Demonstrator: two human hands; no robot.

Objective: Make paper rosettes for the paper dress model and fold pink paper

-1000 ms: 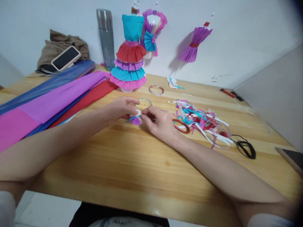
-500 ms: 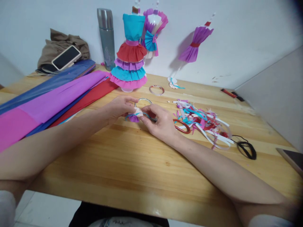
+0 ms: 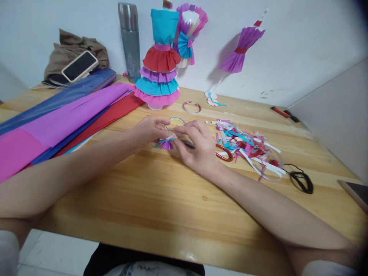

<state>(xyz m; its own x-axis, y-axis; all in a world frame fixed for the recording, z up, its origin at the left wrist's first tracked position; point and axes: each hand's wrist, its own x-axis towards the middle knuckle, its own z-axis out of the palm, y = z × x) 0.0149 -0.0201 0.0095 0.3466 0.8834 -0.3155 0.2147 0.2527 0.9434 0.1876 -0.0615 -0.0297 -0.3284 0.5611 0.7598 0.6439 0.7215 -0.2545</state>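
Observation:
Between finger and thumb of my left hand (image 3: 151, 129) a small crepe-paper bow (image 3: 166, 143) is pinched; it has a purple pleated fan, a pale part and a thin blue strip. Just right of it is my right hand (image 3: 199, 147). Its thumb and index finger are apart, with the thumb tip near the bow's right edge; I see nothing held there. A pair of scissors (image 3: 229, 155) with orange-red handles lies partly hidden behind my right hand. Behind both hands lies a tape roll (image 3: 176, 119).
Shredded paper strips (image 3: 244, 143) lie to the right, near a black band (image 3: 301, 182). Folded crepe paper (image 3: 77, 111) covers the left. At the back stand a bottle (image 3: 129, 50) and a doll form in a tiered paper dress (image 3: 161, 57). Another tape roll (image 3: 191, 107) lies nearby.
My right thumb and fingers have come away from the bow and spread apart. My left hand keeps hold of it. The view has shifted slightly.

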